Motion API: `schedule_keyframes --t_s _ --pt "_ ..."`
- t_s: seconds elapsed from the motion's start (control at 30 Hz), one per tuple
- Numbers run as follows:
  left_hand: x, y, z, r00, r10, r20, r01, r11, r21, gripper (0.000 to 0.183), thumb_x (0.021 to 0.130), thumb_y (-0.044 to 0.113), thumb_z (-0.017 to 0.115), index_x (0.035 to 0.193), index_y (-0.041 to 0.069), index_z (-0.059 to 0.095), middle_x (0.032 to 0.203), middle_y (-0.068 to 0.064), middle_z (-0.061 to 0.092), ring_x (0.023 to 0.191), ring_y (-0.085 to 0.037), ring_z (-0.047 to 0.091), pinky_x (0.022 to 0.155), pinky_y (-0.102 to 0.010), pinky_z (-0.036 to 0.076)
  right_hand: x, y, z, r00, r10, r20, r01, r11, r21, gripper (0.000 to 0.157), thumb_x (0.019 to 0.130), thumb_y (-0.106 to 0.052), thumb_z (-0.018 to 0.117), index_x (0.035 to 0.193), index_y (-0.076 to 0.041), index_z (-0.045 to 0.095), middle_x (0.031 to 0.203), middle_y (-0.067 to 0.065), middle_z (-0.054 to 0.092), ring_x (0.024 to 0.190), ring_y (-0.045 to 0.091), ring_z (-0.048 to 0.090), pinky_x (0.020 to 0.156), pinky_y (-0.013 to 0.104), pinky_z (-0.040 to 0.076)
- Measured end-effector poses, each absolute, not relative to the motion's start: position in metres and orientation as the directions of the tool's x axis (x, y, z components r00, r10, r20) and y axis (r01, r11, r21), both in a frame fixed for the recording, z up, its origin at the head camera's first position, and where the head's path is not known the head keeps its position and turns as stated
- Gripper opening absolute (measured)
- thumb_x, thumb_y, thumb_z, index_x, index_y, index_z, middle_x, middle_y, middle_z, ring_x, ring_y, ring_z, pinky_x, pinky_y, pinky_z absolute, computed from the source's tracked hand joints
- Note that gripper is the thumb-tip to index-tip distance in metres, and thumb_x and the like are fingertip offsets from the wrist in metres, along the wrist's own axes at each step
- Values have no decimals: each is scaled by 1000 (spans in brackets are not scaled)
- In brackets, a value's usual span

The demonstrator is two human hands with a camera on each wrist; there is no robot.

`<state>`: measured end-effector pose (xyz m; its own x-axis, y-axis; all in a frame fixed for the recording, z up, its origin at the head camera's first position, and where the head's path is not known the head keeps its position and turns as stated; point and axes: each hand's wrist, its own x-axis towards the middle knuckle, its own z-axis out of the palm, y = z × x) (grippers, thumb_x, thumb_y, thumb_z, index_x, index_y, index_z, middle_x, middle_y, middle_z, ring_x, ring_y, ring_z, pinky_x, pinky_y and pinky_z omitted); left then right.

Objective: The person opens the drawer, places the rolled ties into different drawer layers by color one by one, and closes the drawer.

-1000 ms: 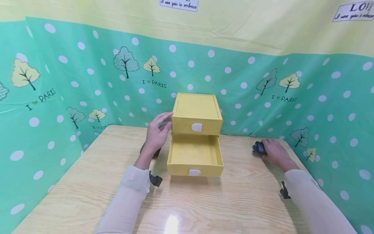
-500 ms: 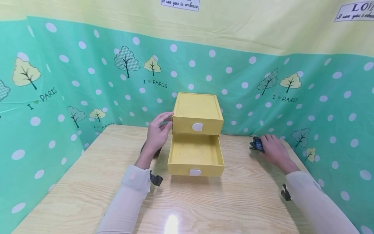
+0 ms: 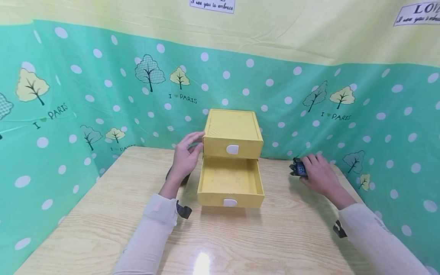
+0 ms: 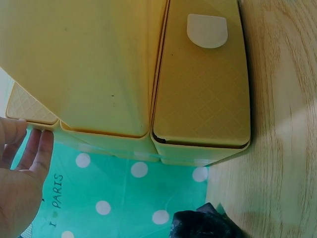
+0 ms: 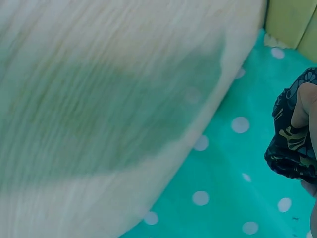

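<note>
Dark patterned bundle (image 3: 298, 167), gripped by right hand (image 3: 320, 175), left hand (image 3: 184, 158) unclenched, touching side of yellow drawer unit (image 3: 233, 125)

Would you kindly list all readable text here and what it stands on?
"I PARIS", green heart between, repeated: green backdrop.
"I see you to embrace": middle white label, upper line cut off.
"LOV", cut off: right white label; script beneath blurred.
Right sleeve: mark too blurred to read.

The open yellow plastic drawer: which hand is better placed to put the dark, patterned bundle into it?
Probably the right hand: its fingers hold the dark, patterned bundle. The left hand touches the left side of the yellow plastic cabinet, across the open drawer from the bundle.
</note>
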<state>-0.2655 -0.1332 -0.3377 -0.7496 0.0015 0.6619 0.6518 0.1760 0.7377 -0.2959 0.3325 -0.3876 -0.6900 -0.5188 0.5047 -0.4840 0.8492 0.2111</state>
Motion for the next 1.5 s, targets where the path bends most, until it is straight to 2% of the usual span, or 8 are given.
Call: schedule_keyframes --t_s 0.1,0.3,0.53,0.9,1.13,1.27,1.5 --pt "-266 -133 -338 -750 2 662 652 175 738 37 95 -16 58 132 -10 62 138 -23 58 118 -38 60 101 -50 57 -293 330 -382 -641 -551 534 -513 825 236 64 66 -15 88 117 6 56 106 25 58 93 42 52 83 58 48" --pt "-265 -133 -338 -746 2 666 656 173 735 37 95 -16 58 131 -11 62 138 -24 58 118 -39 60 101 -54 55 -284 322 -371 -546 -617 568 -577 768 279 62 62 -15 89 111 5 57 104 24 59 89 42 54 81 59 49" --pt "-266 -134 -339 -750 0 661 652 168 739 36 96 -15 58 131 -10 62 137 -23 58 117 -39 60 100 -57 55 -270 310 -361 -504 -645 575 -594 742 312 62 61 -18 89 112 5 60 104 23 61 88 41 55 79 57 51" --pt "-265 -133 -339 -746 -3 666 656 166 736 36 95 -16 58 131 -11 62 137 -25 58 117 -40 60 100 -59 55 -254 285 -347 -385 -704 597 -641 669 377 65 60 -20 91 112 5 62 106 23 62 88 40 55 74 51 53" --pt "-266 -133 -339 -742 0 670 660 177 730 36 95 -16 58 131 -11 62 137 -24 59 117 -38 61 98 -51 58 -242 268 -338 -332 -733 594 -650 634 419 66 61 -24 91 112 5 63 107 23 63 88 39 57 73 49 55" --pt "-266 -133 -338 -743 -3 669 658 177 732 36 95 -16 58 131 -11 62 137 -23 59 117 -38 61 99 -51 58 -234 256 -331 -296 -740 603 -672 611 420 66 61 -24 91 113 5 63 107 23 63 89 39 57 74 49 56" --pt "-264 -133 -337 -749 -1 663 652 175 737 37 95 -16 58 131 -10 62 137 -24 58 118 -40 60 100 -57 55 -224 238 -322 -196 -750 631 -707 554 440 66 58 -21 90 113 5 63 103 22 63 89 41 58 75 53 56"
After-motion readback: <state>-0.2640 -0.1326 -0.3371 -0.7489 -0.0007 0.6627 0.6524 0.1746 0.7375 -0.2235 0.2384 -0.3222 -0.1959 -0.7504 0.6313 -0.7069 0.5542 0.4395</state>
